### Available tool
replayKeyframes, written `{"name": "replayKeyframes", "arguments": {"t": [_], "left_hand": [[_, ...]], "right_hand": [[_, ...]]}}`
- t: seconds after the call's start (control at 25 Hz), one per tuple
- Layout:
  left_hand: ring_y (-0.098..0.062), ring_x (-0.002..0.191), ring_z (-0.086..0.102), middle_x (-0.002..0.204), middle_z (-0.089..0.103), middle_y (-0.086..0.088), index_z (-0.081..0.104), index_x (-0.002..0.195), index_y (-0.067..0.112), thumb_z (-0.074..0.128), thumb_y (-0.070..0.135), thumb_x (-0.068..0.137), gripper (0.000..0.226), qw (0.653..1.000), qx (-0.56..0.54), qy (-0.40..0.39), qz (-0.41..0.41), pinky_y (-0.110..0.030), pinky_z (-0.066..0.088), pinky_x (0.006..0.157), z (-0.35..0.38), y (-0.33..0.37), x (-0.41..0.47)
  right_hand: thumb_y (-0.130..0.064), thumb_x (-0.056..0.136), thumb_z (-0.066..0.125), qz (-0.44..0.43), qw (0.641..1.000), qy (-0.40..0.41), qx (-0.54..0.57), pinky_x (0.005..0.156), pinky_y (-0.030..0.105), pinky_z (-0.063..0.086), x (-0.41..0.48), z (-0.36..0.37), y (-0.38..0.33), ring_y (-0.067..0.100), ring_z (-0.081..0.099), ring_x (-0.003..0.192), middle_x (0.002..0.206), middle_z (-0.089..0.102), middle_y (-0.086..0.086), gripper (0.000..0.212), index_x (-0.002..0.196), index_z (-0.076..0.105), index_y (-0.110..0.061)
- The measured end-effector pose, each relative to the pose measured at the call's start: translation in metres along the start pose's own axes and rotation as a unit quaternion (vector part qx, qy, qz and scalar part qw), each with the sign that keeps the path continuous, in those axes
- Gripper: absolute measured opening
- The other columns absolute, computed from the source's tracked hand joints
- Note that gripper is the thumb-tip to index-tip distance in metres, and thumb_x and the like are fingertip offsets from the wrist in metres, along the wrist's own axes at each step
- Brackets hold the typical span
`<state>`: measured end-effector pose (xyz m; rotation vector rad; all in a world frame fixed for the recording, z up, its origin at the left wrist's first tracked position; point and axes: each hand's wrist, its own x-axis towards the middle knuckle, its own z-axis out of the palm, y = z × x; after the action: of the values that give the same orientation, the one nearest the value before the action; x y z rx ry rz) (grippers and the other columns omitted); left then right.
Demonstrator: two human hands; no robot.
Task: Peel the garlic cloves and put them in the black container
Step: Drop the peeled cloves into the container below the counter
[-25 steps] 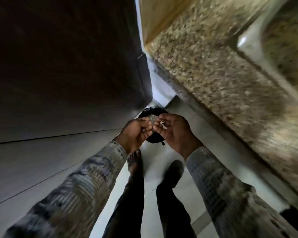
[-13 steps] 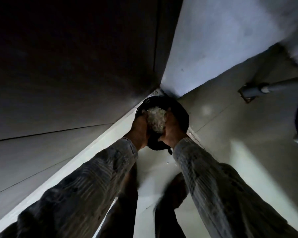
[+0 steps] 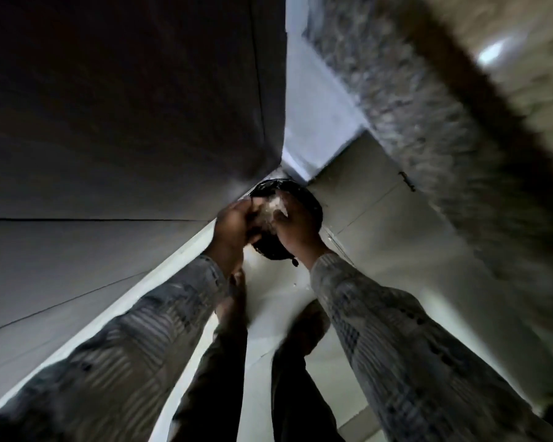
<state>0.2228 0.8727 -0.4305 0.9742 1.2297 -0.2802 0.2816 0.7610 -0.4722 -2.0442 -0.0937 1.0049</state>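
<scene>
Standing in a corner, I cup my left hand (image 3: 237,223) and right hand (image 3: 296,224) together around a pale handful of garlic (image 3: 270,210), fingers curled so nothing spills. I hold it directly above the black container (image 3: 310,202) on the floor (image 3: 396,237), so anything that drops should land inside. Blur hides whether I'm holding cloves or skins.

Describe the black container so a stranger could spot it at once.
Look down to where the dark panel meets the pale wall. The black container stands there, below the left hand and right hand. It is the only round, glossy black thing on the pale tiles.
</scene>
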Motion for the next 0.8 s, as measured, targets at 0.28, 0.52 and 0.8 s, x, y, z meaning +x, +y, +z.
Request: {"name": "replayKeyframes", "arguments": {"t": [0.28, 0.52, 0.8], "left_hand": [[0.008, 0.089, 0.068, 0.117, 0.075, -0.001, 0.075, 0.118, 0.011, 0.051, -0.016, 0.085, 0.05, 0.959, 0.198, -0.049, 0.195, -0.016, 0.054, 0.083, -0.003, 0.071, -0.191], [-0.016, 0.106, 0.067, 0.122, 0.073, -0.004, 0.073, 0.117, 0.032, 0.06, 0.001, 0.08, 0.05, 0.875, 0.342, -0.208, 0.272, -0.031, 0.054, 0.088, 0.048, 0.083, -0.351], [-0.014, 0.123, 0.058, 0.134, 0.064, 0.005, 0.067, 0.132, 0.032, 0.067, -0.005, 0.082, 0.062, 0.705, 0.463, -0.431, 0.32, -0.036, 0.05, 0.105, 0.147, 0.034, -0.5]], "right_hand": [[0.001, 0.078, 0.066, -0.096, 0.991, 0.083, -0.049, 0.12, 0.036, 0.034, -0.206, -0.092, -0.115, 0.025, 0.046, 0.141, 0.152, 0.052, 0.011, 0.077, 0.151, 0.048, -0.011], [-0.02, 0.082, 0.084, -0.079, 0.97, 0.224, -0.047, 0.116, 0.026, 0.029, -0.395, -0.173, -0.15, 0.021, 0.044, 0.141, 0.154, 0.049, 0.009, 0.081, 0.153, 0.045, -0.013], [-0.022, 0.083, 0.084, 0.039, 0.891, 0.453, -0.022, 0.115, 0.023, 0.029, -0.591, -0.22, -0.103, 0.021, 0.044, 0.143, 0.155, 0.049, 0.005, 0.084, 0.156, 0.042, -0.017]]}}
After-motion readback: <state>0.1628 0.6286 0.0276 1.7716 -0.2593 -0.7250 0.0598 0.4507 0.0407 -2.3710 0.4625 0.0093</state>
